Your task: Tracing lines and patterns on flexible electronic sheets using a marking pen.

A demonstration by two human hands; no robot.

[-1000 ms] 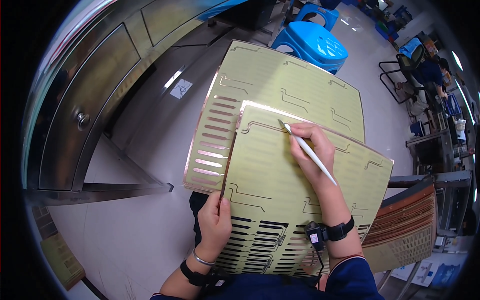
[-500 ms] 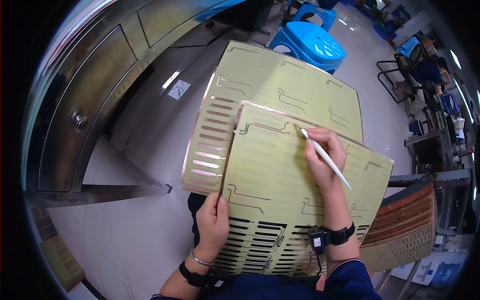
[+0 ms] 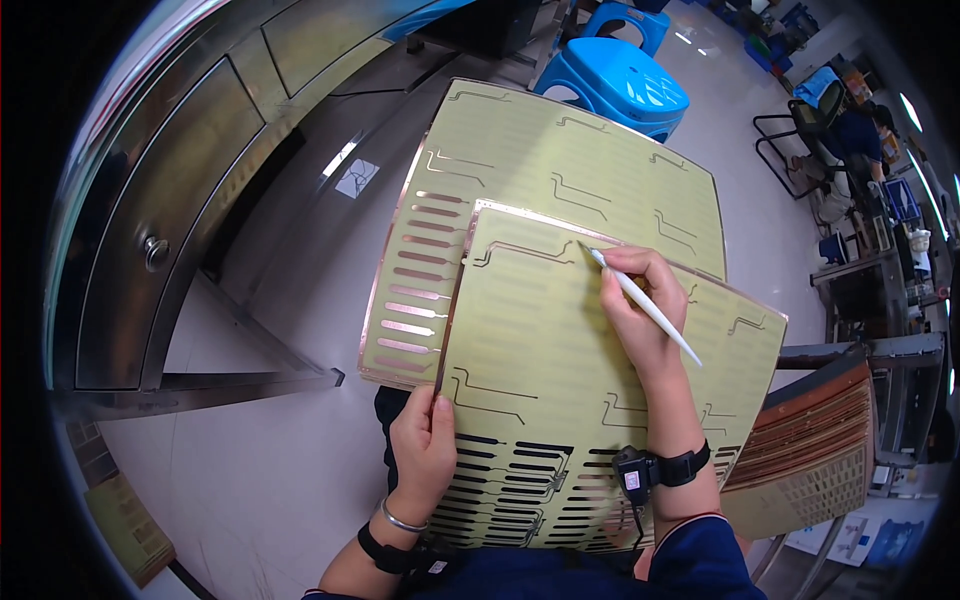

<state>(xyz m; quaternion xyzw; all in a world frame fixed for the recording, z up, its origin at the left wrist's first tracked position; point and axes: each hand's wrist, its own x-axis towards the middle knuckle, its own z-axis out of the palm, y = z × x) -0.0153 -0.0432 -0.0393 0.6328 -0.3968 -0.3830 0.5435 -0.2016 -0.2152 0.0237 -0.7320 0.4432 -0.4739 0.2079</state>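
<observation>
A pale yellow-green circuit board panel [image 3: 540, 330] with copper edges and dark traces lies in front of me, overlapping a second such panel [image 3: 520, 135] behind it. My left hand [image 3: 424, 440] is closed on the front panel's left edge, thumb on top. In my right hand [image 3: 648, 305] is a slim white craft knife [image 3: 660, 318], pinched like a pen. Its thin pointed tip is at the panel's upper part, just right of the end of a bent dark trace [image 3: 530, 250]. Whether the tip touches the surface I cannot tell.
Blue plastic stools [image 3: 620, 80] stand beyond the panels. To the right, a stack of boards [image 3: 810, 450] leans on a metal frame [image 3: 860, 350]. A metal cabinet with drawers [image 3: 165, 220] is at the left; another panel [image 3: 130, 525] lies low at the left rim.
My right hand and the knife have moved slightly left and up, bringing the tip closer to the trace's end. My left hand keeps its hold on the panel edge.
</observation>
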